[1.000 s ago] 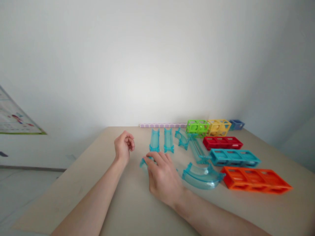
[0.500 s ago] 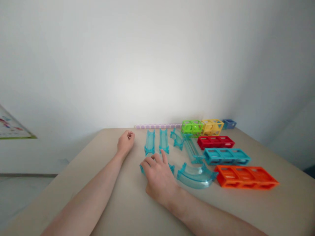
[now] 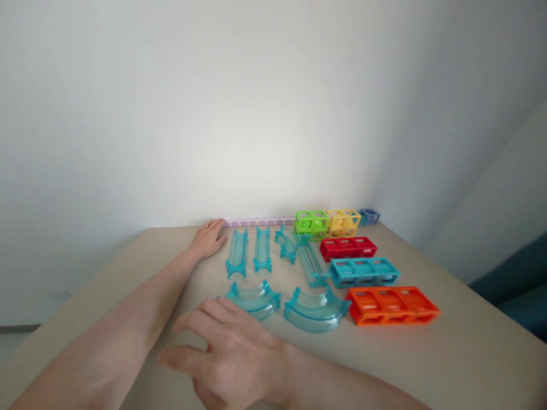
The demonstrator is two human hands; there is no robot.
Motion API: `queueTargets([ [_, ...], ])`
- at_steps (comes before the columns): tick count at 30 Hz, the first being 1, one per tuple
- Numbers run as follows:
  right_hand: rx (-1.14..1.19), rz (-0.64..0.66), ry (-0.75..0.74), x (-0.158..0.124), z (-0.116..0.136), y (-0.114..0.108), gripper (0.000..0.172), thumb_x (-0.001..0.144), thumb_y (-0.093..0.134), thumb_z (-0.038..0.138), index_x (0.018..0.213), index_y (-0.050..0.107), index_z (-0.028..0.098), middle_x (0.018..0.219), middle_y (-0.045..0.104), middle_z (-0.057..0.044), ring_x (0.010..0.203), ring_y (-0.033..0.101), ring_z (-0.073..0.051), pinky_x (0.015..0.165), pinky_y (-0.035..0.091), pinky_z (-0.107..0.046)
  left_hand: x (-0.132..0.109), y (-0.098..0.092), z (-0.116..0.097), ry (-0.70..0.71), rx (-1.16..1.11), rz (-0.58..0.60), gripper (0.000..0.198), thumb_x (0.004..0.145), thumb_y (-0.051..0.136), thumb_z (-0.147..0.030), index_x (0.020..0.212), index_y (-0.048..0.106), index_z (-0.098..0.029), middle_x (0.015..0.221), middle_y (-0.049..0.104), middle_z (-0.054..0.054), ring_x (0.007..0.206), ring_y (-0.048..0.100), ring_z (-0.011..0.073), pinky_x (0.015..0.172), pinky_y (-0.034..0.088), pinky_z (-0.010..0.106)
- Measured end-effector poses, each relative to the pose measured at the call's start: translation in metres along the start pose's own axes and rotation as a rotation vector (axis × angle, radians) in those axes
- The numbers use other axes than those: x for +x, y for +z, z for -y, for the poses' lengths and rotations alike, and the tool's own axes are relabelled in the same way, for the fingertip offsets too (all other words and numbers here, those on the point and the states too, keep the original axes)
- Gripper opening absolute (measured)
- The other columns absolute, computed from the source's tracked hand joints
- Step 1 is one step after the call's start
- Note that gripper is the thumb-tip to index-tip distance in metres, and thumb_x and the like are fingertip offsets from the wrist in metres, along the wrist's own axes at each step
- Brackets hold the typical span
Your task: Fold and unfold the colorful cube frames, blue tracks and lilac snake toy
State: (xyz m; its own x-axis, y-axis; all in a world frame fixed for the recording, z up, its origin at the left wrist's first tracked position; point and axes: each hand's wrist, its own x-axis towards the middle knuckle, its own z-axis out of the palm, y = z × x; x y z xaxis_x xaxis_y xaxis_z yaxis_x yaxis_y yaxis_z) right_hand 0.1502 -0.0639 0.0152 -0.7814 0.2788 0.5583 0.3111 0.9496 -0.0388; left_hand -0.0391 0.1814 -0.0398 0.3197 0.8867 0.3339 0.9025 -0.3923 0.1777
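My left hand point(image 3: 208, 239) lies at the back of the table, fingers stretched out, by the left end of a purple-and-white patterned strip point(image 3: 260, 222). In the foreground my right hand point(image 3: 233, 353) is raised with thumb and fingers apart, and nothing shows in it. Just beyond it sits a curved clear-blue track piece point(image 3: 256, 302), partly hidden by the hand. A second curved track piece point(image 3: 316, 310) lies to its right. Two straight track pieces, a left one point(image 3: 237, 253) and a right one point(image 3: 262, 249), rest side by side near my left hand.
A small curved piece point(image 3: 287, 245) and a long straight piece point(image 3: 314, 262) lie further right. Beyond stand open block frames: green point(image 3: 311, 223), yellow point(image 3: 343, 222), dark blue point(image 3: 370, 216), red point(image 3: 348, 248), teal point(image 3: 364, 271) and orange point(image 3: 393, 306). A white wall backs the table.
My right hand has drawn back toward me and left, off the curved track piece it covered. My left hand has reached to the back edge and its curled fingers have opened out. The view has turned right.
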Motion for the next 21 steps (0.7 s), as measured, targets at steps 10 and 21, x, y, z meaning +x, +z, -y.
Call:
queueTargets([
  [10, 0.026, -0.074, -0.026, -0.001, -0.004, 0.009, 0.044, 0.078, 0.05, 0.024, 0.121, 0.057, 0.021, 0.12, 0.054, -0.006, 0.098, 0.048, -0.021, 0.08, 0.043, -0.033, -0.009, -0.006, -0.004, -0.302, 0.035, -0.105, 0.042, 0.084, 0.049, -0.049, 0.106, 0.068, -0.019, 0.115, 0.059, 0.017, 0.115, 0.046, 0.0371, 0.099, 0.032, 0.051],
  [21, 0.038, -0.101, -0.063, -0.002, -0.003, 0.012, 0.043, 0.076, 0.052, 0.023, 0.119, 0.058, 0.02, 0.119, 0.053, -0.006, 0.096, 0.049, -0.02, 0.082, 0.044, -0.035, -0.038, -0.014, 0.015, -0.432, -0.405, -0.369, 0.023, 0.076, 0.055, -0.033, 0.089, 0.068, -0.019, 0.077, 0.066, 0.006, 0.081, 0.057, 0.0242, 0.073, 0.041, 0.032],
])
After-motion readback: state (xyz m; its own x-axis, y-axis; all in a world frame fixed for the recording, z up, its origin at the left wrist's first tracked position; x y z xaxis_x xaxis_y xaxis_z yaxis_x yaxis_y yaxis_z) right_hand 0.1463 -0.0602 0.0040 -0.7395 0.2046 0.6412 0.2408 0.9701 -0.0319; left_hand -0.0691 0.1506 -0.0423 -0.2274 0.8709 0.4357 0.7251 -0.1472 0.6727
